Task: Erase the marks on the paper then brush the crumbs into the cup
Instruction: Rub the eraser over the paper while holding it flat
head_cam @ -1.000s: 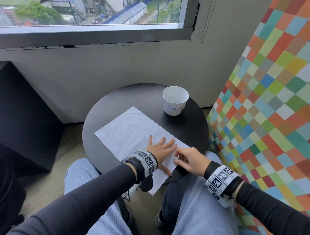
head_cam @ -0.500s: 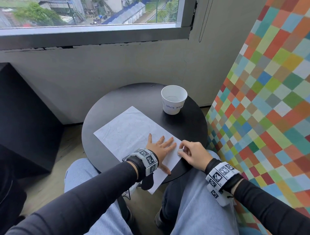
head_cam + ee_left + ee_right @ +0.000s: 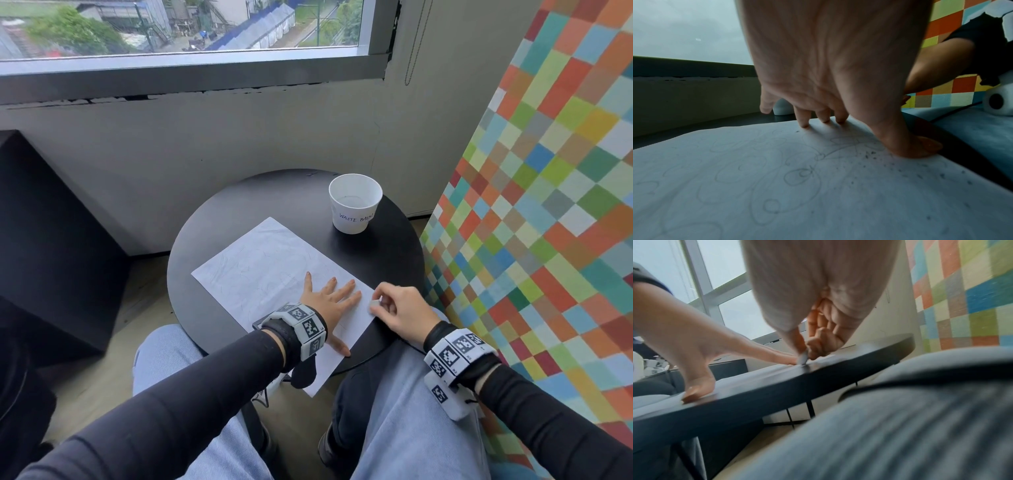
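Note:
A white sheet of paper [image 3: 274, 267] with faint pencil loops lies askew on the round black table [image 3: 387, 260], its near corner hanging off the edge. My left hand [image 3: 330, 301] presses flat on the paper with fingers spread [image 3: 803, 120]. Dark eraser crumbs [image 3: 869, 154] lie on the sheet beside the thumb. My right hand [image 3: 394, 308] pinches a small white eraser [image 3: 375, 304] with its tip down on the paper's right edge, close to the left fingertips [image 3: 802, 359]. A white paper cup [image 3: 354, 204] lettered "WASTE BASKET" stands upright at the table's far right.
A wall of coloured squares [image 3: 534, 205] rises close on the right of the table. A dark box [image 3: 51, 240] stands on the floor to the left. My knees in light jeans [image 3: 411, 411] sit under the table's near edge. A window runs along the far wall.
My right hand has shifted a little away from me along the paper's right edge, its eraser still down on the sheet. The left hand stays flat on the paper.

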`<control>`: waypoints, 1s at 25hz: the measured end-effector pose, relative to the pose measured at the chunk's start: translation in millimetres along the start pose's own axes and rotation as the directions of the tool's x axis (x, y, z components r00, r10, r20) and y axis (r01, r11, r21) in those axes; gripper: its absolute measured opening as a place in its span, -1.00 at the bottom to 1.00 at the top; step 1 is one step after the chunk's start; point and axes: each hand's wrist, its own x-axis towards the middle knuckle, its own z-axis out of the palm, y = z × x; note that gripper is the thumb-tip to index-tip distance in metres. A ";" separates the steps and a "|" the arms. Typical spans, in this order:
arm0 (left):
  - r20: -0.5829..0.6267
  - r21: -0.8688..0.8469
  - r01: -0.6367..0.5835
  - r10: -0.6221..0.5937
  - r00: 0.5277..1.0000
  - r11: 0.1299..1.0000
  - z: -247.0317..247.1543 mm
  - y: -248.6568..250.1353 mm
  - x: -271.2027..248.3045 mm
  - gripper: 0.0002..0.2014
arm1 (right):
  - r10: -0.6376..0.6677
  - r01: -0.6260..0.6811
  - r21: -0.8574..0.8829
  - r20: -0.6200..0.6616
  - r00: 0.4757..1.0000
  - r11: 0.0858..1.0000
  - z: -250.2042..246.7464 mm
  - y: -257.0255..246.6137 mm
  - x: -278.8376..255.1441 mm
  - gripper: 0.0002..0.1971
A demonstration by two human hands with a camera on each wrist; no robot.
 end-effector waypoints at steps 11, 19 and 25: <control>-0.011 -0.016 -0.013 0.013 1.000 1.000 0.2 -0.8 -0.8 0.19 | -0.016 0.003 0.095 0.133 0.991 0.995 -3.7 -2.2 -5.9 -0.91; -0.092 -0.129 -0.062 0.050 0.994 0.990 12.7 -2.8 1.8 0.04 | 0.023 -0.027 0.046 0.087 0.996 0.999 -1.2 -0.1 -3.9 -0.86; -0.224 -0.153 0.009 -0.044 0.974 0.988 28.3 21.1 13.2 -0.22 | 0.034 -0.042 0.058 0.124 0.992 0.997 -0.7 -1.9 -6.0 -0.85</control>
